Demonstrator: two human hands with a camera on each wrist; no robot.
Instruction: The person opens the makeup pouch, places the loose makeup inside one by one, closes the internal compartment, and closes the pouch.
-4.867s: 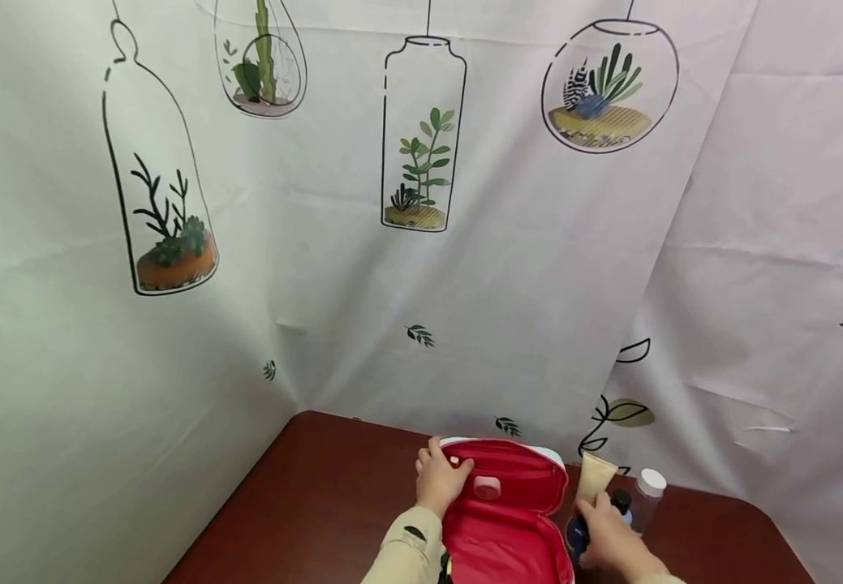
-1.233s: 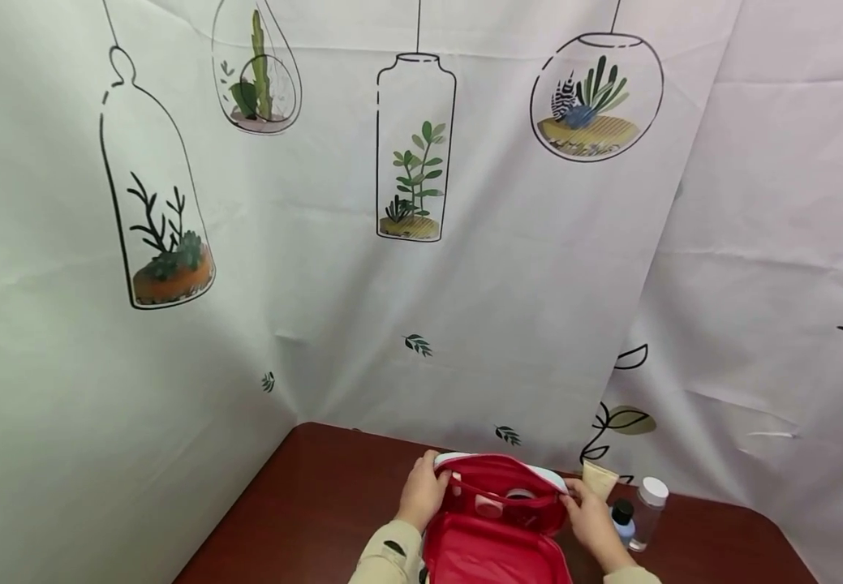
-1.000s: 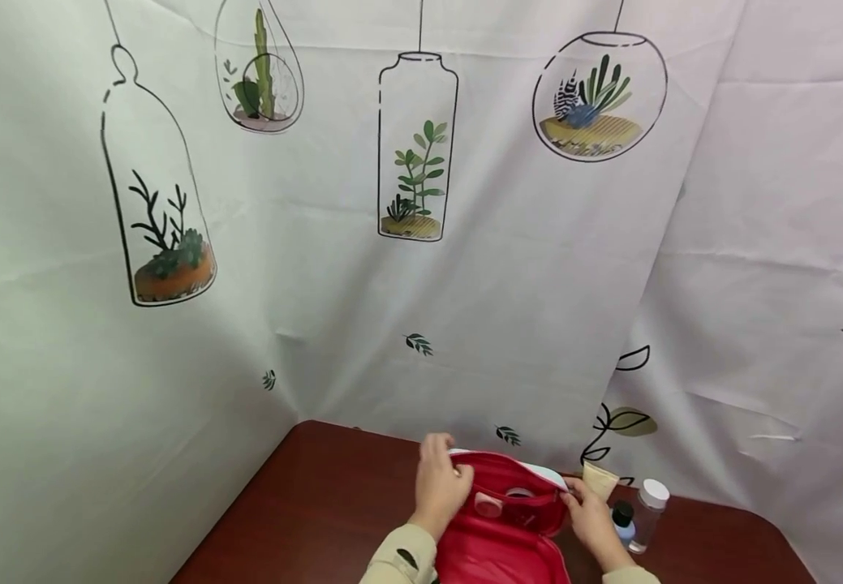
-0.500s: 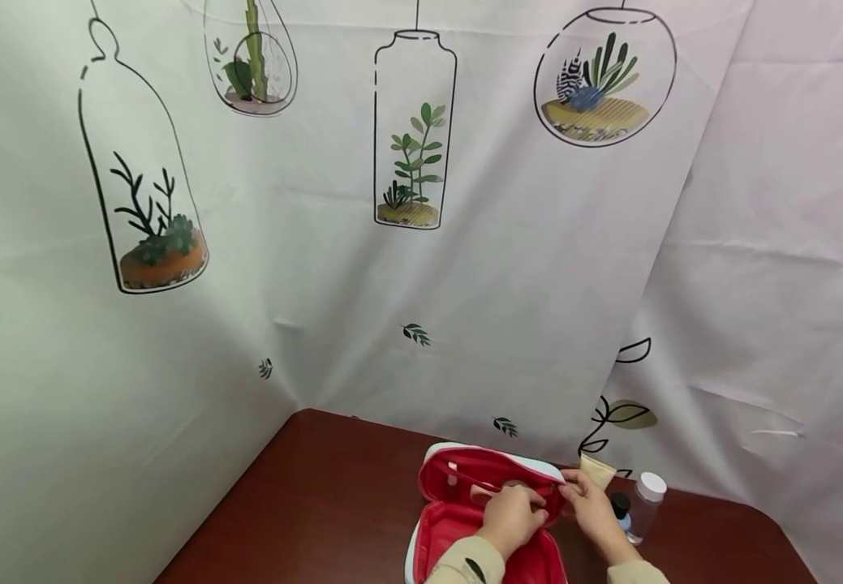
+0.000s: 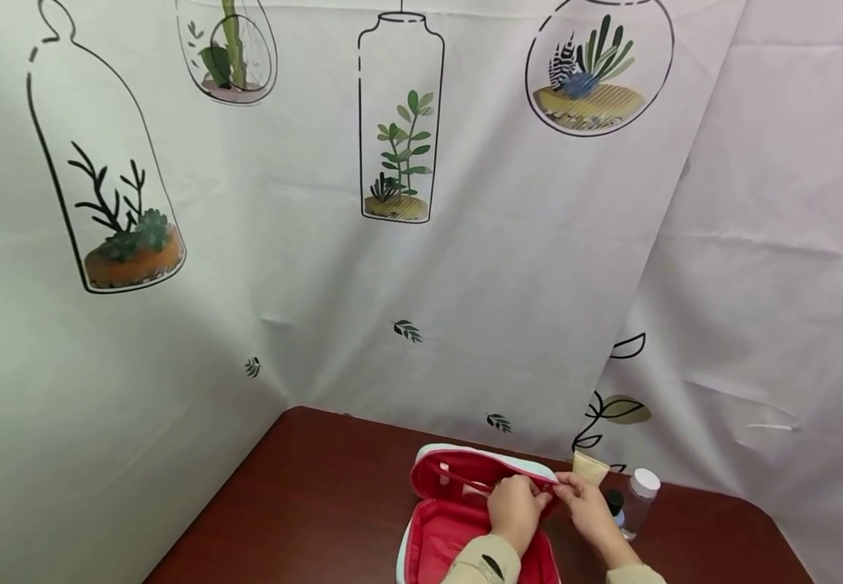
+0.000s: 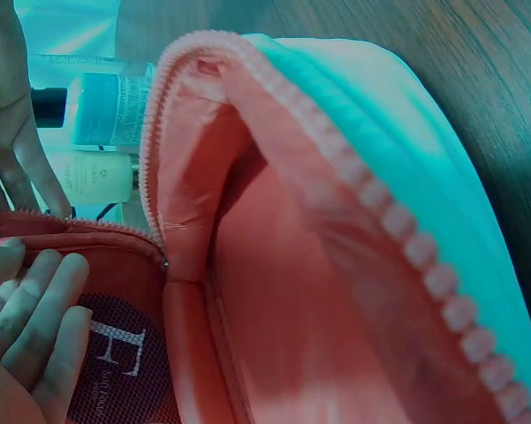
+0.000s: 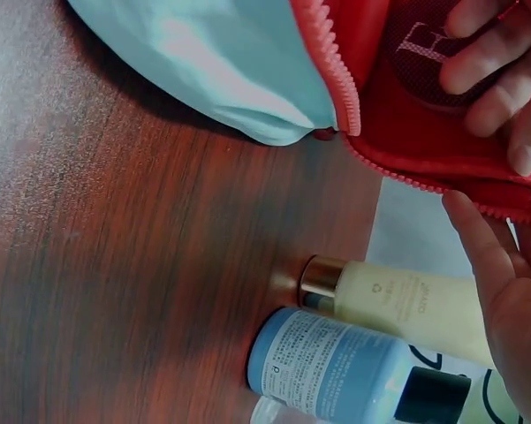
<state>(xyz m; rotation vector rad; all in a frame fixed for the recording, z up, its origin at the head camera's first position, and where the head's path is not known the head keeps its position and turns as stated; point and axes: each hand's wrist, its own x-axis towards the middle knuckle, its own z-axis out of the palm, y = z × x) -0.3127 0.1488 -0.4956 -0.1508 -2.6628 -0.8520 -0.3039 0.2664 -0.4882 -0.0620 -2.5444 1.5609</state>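
Open, rounded, pale-blue, red-lined fabric case (image 5: 436, 535), right hand (image 5: 587, 513) pinching its rim (image 5: 490, 454), left hand (image 5: 516, 509) inside its lid (image 5: 468, 465), grip unclear.

Left hand (image 5: 516, 509), half-curled, pointed to 1 o'clock; right hand (image 5: 586, 504), at its 3 o'clock, pinching, pointed to 11.

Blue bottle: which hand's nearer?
Right. In the head view, the right hand is at the edge of the bag, beside the blue bottle; the left hand is farther off, at the bag's inner side.
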